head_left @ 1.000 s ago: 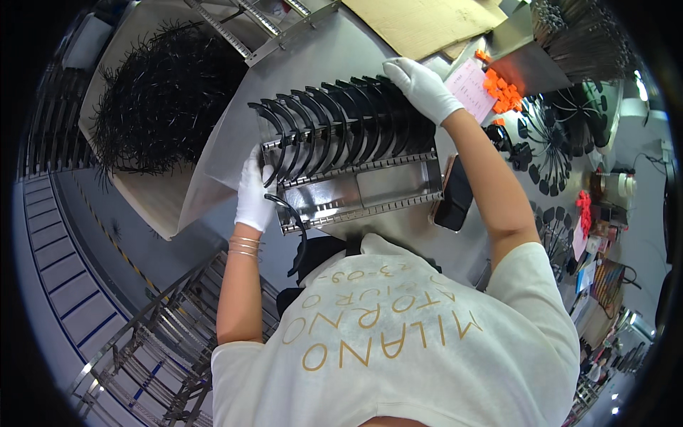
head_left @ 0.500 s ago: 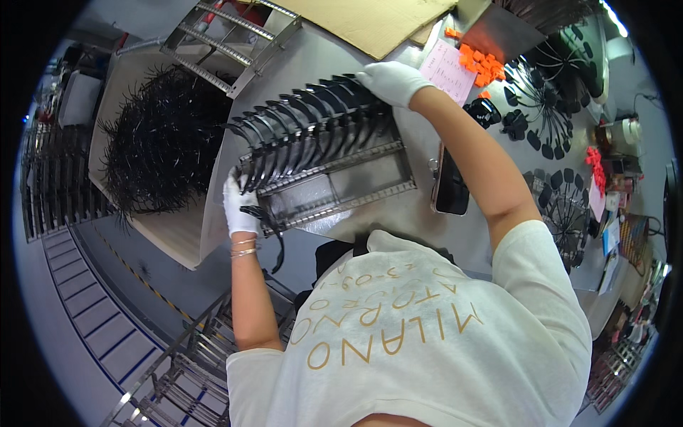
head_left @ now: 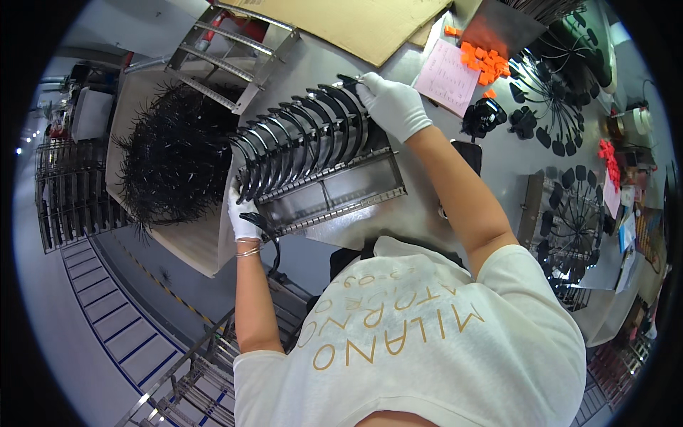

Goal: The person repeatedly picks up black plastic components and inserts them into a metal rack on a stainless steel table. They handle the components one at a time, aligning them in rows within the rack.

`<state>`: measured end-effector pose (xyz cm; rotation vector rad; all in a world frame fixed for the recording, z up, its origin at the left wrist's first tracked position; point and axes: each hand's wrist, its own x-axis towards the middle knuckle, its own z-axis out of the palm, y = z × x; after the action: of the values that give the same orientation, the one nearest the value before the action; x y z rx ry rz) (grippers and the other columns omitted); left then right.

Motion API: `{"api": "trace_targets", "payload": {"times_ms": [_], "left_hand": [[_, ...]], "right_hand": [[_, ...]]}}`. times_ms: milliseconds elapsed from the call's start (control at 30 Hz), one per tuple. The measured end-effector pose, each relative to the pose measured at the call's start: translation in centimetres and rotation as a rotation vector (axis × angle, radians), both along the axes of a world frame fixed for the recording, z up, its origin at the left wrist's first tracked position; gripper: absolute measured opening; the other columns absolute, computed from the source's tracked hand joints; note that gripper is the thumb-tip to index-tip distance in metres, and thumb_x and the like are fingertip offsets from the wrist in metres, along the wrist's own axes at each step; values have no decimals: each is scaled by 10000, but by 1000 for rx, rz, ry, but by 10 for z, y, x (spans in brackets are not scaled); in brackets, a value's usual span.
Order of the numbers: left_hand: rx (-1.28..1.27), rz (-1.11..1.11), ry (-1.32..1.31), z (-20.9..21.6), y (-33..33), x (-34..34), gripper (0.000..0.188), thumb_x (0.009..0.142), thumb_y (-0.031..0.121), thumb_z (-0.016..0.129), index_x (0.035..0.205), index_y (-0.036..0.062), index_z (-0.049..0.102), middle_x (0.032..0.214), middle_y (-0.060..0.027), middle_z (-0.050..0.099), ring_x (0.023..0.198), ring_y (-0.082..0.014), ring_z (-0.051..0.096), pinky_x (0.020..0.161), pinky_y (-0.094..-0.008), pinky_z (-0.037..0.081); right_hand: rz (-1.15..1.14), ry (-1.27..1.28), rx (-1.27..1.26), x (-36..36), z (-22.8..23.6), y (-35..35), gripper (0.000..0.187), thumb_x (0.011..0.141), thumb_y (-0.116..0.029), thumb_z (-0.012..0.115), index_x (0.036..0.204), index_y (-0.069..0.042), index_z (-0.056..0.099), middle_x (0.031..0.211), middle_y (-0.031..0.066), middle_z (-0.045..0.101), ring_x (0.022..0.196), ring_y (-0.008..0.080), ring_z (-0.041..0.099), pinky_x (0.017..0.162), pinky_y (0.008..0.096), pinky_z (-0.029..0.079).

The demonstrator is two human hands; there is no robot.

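A slotted metal rack [head_left: 333, 211] lies tilted in front of me, with a row of glossy black curved strips [head_left: 302, 135] standing side by side along its far part. My left hand [head_left: 245, 219], in a white glove, is closed around the rack's left end; the strips partly hide its fingers. Beside that hand another black curved strip [head_left: 275, 254] hangs down over the near corner. At the row's right end, my white-gloved right hand [head_left: 393, 105] is closed, thumb and fingers pinching the endmost black strip.
To the left, a large beige bin [head_left: 203, 249] holds a heap of thin black strips [head_left: 174, 156]. Behind stand an empty metal rack [head_left: 231, 53] and cardboard [head_left: 341, 25]. On the right are orange clips [head_left: 485, 62], a pink note [head_left: 448, 75], a phone [head_left: 466, 156] and fanned black parts [head_left: 576, 217].
My right hand has moved slightly down along the row's right end, its fingers more clearly bent. My left hand stays at the rack's left end. The whole view has shifted a little.
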<state>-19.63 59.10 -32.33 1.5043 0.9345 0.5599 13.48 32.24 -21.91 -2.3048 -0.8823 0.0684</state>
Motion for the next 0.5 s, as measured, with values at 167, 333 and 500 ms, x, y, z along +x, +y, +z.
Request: {"api": "trace_targets", "payload": {"times_ms": [167,333,500], "left_hand": [[478,-101,410,9,3,8,466,1088,168,508,1503,-47,514,1385,-212,668,1239,-289,662,1088,-366,481],[287,-46,116,-13,2,12,452,1045,12,459,1488,-35,540,1251,-159,734,1109,-199,702,997,-315,528],[239,-114,2,14,-5,17,471,1027,-31,453,1485,-15,560,1241,-99,725,1067,-166,656,1005,-291,508]], "right_hand": [[267,194,-404,47,19,27,362,1001,-274,501,1037,-28,764,1089,245,749,1028,439,722,935,499,568],[-17,-177,88,2,14,-28,264,1033,-267,554,1048,-49,701,994,191,730,942,385,714,809,497,570],[229,-195,380,-140,2,-92,136,923,-171,679,992,-55,685,899,132,678,840,355,677,781,461,564]]}}
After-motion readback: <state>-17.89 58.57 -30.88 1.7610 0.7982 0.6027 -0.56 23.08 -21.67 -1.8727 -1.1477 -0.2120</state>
